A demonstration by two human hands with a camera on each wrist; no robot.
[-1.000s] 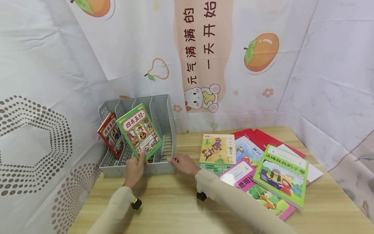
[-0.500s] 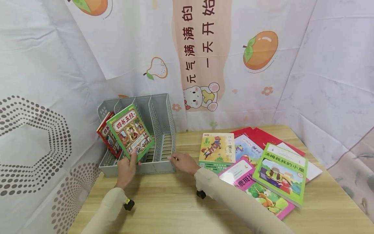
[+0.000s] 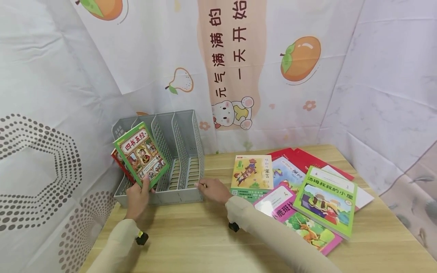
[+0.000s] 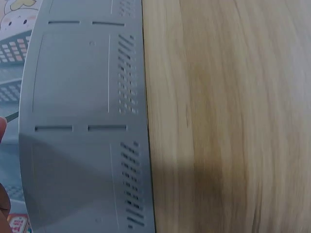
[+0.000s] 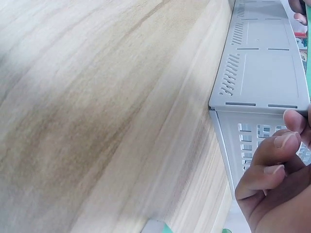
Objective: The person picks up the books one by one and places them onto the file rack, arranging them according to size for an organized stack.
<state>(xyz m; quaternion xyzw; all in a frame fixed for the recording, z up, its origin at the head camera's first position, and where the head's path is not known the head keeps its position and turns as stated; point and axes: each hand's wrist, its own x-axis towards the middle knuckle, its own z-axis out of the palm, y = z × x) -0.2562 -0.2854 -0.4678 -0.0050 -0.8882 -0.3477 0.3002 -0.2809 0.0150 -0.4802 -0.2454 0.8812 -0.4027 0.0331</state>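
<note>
Pinching the green book [image 3: 141,154] is the left hand [image 3: 138,198]; the right hand [image 3: 214,190] grips the gray rack [image 3: 177,196] at its corner.

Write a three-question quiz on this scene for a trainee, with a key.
1. True or false: both hands hold books.
2. Multiple choice: the right hand touches (a) the red book, (b) the rack, (c) the curtain.
3. Short answer: on the table, which book lies partly over the pink book?

Key:
1. False; only the left hand holds a held book.
2. b.
3. The green book.
</note>
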